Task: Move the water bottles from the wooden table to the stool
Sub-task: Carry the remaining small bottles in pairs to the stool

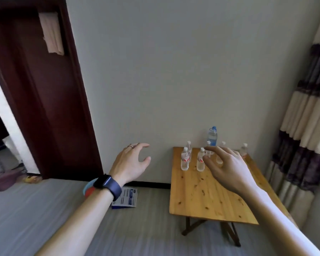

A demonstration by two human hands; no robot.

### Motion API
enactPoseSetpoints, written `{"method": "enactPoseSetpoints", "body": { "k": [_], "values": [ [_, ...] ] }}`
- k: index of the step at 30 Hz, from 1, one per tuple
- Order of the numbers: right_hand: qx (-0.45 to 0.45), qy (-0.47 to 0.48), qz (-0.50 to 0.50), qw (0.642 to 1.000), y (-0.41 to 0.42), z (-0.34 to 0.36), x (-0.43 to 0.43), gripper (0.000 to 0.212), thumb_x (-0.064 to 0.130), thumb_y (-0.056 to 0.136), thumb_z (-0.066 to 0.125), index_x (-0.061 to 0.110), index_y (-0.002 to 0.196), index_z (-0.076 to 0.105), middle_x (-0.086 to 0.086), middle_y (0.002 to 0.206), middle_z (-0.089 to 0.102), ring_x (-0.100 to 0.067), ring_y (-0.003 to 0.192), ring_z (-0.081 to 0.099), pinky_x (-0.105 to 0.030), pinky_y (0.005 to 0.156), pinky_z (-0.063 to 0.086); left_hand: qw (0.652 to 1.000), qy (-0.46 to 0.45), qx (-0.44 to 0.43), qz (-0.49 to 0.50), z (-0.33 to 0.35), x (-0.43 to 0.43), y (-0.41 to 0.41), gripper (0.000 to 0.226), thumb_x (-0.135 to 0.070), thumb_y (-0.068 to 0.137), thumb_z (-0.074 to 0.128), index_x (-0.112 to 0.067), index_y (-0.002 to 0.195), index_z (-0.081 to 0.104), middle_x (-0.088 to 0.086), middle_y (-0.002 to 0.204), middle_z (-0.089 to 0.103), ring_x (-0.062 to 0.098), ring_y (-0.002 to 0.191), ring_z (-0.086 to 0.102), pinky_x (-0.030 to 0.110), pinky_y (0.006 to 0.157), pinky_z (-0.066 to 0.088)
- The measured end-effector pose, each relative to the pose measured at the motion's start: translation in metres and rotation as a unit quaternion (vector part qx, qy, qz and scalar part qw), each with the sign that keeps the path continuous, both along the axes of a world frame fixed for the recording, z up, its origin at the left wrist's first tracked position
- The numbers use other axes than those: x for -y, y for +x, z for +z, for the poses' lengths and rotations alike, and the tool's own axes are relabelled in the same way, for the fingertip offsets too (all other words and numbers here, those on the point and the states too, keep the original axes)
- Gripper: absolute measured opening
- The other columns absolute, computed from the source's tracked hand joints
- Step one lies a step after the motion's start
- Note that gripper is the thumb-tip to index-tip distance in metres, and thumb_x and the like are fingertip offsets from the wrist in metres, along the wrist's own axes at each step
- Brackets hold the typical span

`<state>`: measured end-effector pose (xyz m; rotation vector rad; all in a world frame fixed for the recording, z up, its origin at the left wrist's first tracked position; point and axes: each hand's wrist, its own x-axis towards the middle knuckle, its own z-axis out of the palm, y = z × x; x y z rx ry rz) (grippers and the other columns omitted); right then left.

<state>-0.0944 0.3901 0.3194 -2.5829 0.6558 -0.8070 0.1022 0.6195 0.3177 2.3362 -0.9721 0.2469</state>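
Note:
Several small clear water bottles with white caps stand at the far end of the wooden table (201, 198), among them a front pair (185, 160) (200, 161). Behind them stands a taller bottle with a blue cap (212, 136). My right hand (227, 167) reaches over the table with loosely curled fingers, close to the bottles and holding nothing; it hides part of one bottle. My left hand (129, 162) hovers left of the table in front of the wall, fingers relaxed and empty, with a dark watch on the wrist. No stool is in view.
A dark red door (44, 93) stands open at the left. A striped curtain (303, 126) hangs right of the table. A blue and white paper packet (127, 197) lies on the grey floor below my left wrist. The table stands on folding legs.

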Motion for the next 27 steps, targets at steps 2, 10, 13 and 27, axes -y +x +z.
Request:
{"method": "enactPoseSetpoints", "body": {
  "k": [2,10,13,27],
  "values": [
    [-0.009,0.013,-0.006,1.000,0.036,-0.020,0.017,0.048,0.067,0.093,0.042,0.047,0.136,0.052,0.012,0.145,0.050,-0.021,0.139,0.036,-0.038,0.101,0.039,1.000,0.004,-0.020,0.000,-0.024,0.012,0.036,0.044,-0.038,0.093,0.060,-0.031,0.136,0.053,-0.003,0.139,0.054,0.017,0.132,0.047,0.031,0.109,0.037],
    [-0.080,0.133,-0.076,0.985,0.150,-0.133,0.061,0.037,0.055,0.094,0.053,0.045,0.129,0.058,0.008,0.137,0.057,-0.024,0.133,0.043,-0.033,0.099,0.036,0.988,0.036,-0.145,-0.041,-0.131,0.071,0.177,0.042,-0.034,0.094,0.061,-0.032,0.135,0.054,0.000,0.134,0.058,0.020,0.130,0.046,0.025,0.098,0.034],
    [-0.114,0.191,-0.106,0.969,0.179,-0.170,0.069,0.035,0.054,0.094,0.055,0.045,0.128,0.059,0.008,0.130,0.060,-0.024,0.129,0.045,-0.028,0.093,0.033,0.974,0.066,-0.202,-0.075,-0.168,0.104,0.211,0.040,-0.036,0.093,0.062,-0.035,0.132,0.055,0.000,0.128,0.060,0.020,0.125,0.050,0.027,0.095,0.038],
    [-0.053,0.353,-0.232,0.905,0.325,-0.264,0.202,0.033,0.054,0.095,0.054,0.044,0.126,0.059,0.008,0.116,0.065,-0.015,0.120,0.055,-0.039,0.097,0.046,0.898,0.187,-0.338,-0.209,-0.277,0.329,0.345,0.040,-0.037,0.095,0.062,-0.031,0.133,0.054,-0.008,0.134,0.056,0.011,0.123,0.051,0.021,0.092,0.037]
  ]
}}
